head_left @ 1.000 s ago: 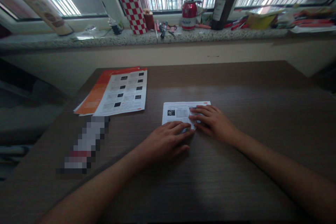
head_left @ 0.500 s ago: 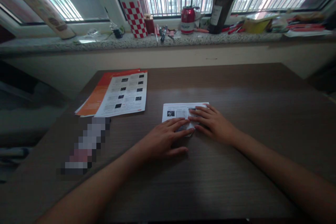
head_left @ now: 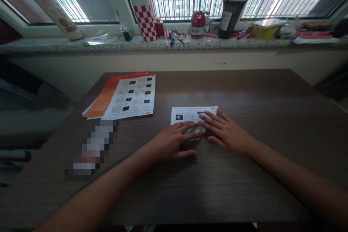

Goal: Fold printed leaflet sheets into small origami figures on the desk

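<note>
A folded sheet of printed paper [head_left: 185, 111] lies on the brown table [head_left: 244, 87], with small dark pictures on its upper face. My left hand [head_left: 176, 141] rests open on its lower left part, fingers stretched to the right and thumb apart on the wood. From the right, my right hand [head_left: 225, 130] lies flat over the paper's right side, fingers spread and pointing up and left. The fingertips of both hands come close together near the middle of the sheet. Much of the paper's lower and right part is hidden beneath them.
Printed sheets [head_left: 133, 96] overlap an orange leaflet [head_left: 103, 98] at the table's back left. A blurred-out long object [head_left: 92, 148] lies nearer me. Along the windowsill [head_left: 108, 46] stand a checkered bottle [head_left: 145, 21], a red can [head_left: 197, 24] and a dark lidded cup [head_left: 231, 16].
My right hand's fingers have spread a little more and lie flatter on the paper. My left hand stays nearly in place. The whole view has shifted slightly.
</note>
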### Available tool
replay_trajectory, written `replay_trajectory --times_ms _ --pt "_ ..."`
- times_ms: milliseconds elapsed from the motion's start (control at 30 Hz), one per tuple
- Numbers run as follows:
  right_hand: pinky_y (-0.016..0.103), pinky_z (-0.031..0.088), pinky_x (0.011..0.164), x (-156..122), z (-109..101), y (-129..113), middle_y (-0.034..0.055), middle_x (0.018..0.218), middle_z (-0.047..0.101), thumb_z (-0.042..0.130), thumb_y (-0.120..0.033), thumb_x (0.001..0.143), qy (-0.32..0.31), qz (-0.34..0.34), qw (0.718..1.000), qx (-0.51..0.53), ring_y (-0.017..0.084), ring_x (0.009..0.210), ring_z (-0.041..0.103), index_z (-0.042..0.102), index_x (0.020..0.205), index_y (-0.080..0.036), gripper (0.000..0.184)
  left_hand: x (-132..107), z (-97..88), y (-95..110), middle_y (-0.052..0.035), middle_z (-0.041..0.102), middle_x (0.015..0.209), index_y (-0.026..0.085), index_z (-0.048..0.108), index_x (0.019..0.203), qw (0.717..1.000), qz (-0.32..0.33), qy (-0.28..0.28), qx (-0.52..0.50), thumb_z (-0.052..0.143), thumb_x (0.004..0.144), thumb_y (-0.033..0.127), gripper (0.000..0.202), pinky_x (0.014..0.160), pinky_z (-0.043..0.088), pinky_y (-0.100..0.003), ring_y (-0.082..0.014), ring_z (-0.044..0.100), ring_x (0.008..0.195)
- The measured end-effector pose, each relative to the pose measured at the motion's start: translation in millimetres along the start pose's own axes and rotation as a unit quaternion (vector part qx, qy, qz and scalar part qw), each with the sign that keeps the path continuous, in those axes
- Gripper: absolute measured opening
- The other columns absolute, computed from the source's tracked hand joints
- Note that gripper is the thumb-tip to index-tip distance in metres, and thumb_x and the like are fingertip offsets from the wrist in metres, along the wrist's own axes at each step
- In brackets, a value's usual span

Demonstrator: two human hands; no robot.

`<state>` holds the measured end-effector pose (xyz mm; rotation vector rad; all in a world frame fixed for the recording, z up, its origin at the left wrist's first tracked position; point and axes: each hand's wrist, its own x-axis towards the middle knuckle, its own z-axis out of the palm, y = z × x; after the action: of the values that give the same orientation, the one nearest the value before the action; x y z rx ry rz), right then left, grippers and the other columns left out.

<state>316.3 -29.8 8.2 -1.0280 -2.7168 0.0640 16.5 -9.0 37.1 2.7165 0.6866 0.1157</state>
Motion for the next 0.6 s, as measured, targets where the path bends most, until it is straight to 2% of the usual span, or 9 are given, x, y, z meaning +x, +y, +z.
replay_trajectory --times_ms 200,333,500,600 --pt "0.055 0.031 0.129 -24.0 -5.1 -16.2 0.0053 0.171 0.033 0.056 -0.043 0.107 -0.02 -0.008 0.999 0.041 0.028 0.157 0.035 0.02 0.17 -0.029 0.073 -0.3 2.0 -0.8 -0.0087 0.036 0.171 0.032 0.045 0.161 1.0 0.008 0.008 0.001 0.062 0.103 0.059 0.067 0.125 0.037 -0.051 -0.0335 0.038 0.155" --pt "0.053 0.031 0.13 -31.8 0.5 -16.5 0.0052 0.171 0.035 0.053 -0.042 0.108 -0.045 0.006 0.997 0.06 0.026 0.157 0.035 0.021 0.17 -0.029 0.071 -0.3 0.7 -1.8 -0.0082 0.037 0.171 0.032 0.045 0.161 1.0 0.013 0.009 0.006 0.062 0.103 0.057 0.066 0.125 0.036 -0.05 -0.0325 0.038 0.155" --pt "0.055 0.031 0.129 -30.6 3.3 -13.7 0.004 0.171 0.035 0.053 -0.041 0.109 -0.048 0.009 0.995 0.09 0.026 0.157 0.036 0.026 0.168 -0.03 0.066 -1.5 -5.2 -2.2 -0.0076 0.036 0.171 0.033 0.051 0.157 0.999 0.033 -0.008 0.003 0.062 0.104 0.055 0.059 0.126 0.035 -0.05 -0.0319 0.036 0.156" --pt "0.054 0.036 0.127 -29.3 2.3 -15.0 0.0039 0.17 0.037 0.052 -0.041 0.109 -0.041 0.013 0.995 0.089 0.026 0.155 0.04 0.03 0.167 -0.03 0.063 -2.3 -6.7 -2.0 -0.0087 0.035 0.171 0.033 0.054 0.155 0.999 0.034 -0.009 -0.002 0.063 0.104 0.054 0.056 0.126 0.035 -0.051 -0.0324 0.036 0.157"
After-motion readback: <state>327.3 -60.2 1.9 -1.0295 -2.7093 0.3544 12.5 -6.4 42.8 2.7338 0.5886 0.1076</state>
